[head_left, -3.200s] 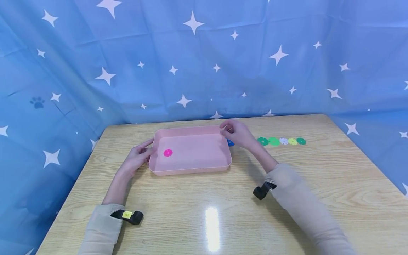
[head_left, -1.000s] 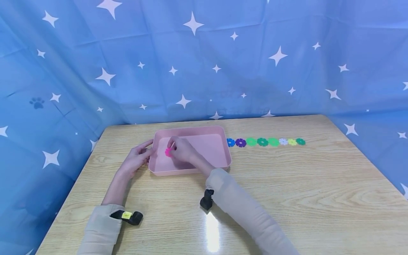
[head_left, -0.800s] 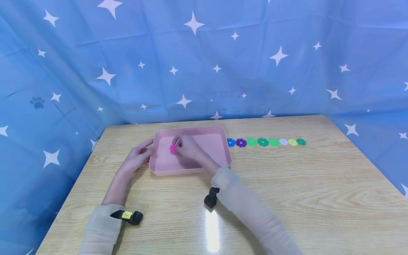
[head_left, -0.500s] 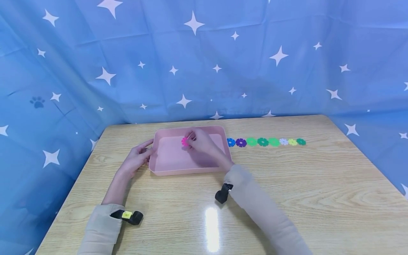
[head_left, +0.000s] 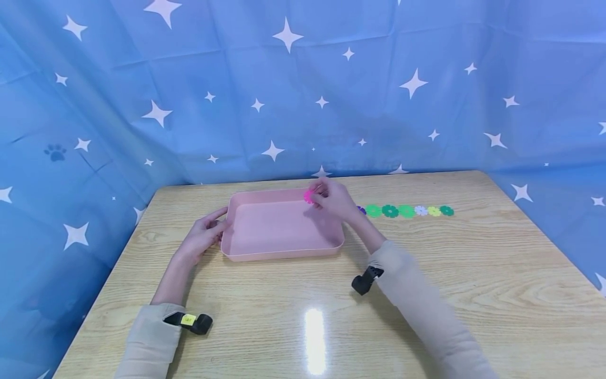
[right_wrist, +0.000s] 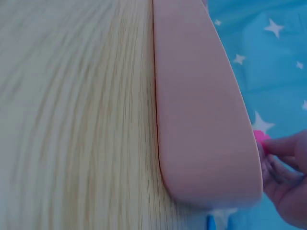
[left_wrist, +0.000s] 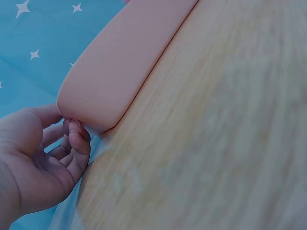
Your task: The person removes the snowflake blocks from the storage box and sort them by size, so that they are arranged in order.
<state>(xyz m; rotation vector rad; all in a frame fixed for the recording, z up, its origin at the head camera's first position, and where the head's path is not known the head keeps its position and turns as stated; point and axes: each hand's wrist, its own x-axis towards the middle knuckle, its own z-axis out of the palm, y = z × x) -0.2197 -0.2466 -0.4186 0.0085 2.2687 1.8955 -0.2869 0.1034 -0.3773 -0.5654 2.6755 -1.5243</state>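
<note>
A shallow pink tray [head_left: 284, 251] sits on the wooden table. My left hand [head_left: 201, 239] holds its left end; in the left wrist view thumb and curled fingers meet at the tray wall [left_wrist: 100, 86]. Between thumb and fingertips, my right hand [head_left: 333, 199] pinches a hot-pink notched plastic disc [head_left: 308, 196] over the tray's back right corner. In the right wrist view, the pink disc [right_wrist: 261, 137] shows just past the tray rim. The tray floor shows no other disc.
Right of the tray runs a row of several notched discs, among them a purple disc [head_left: 362, 210], a dark green disc [head_left: 390, 211] and a white disc [head_left: 421, 210]. The right hand covers the row's left end. A starry blue curtain [head_left: 236, 126] hangs behind the table [head_left: 265, 316].
My right hand has picked the pink disc off the tray floor and carried it right, to the back right corner. The left hand and tray have stayed put.
</note>
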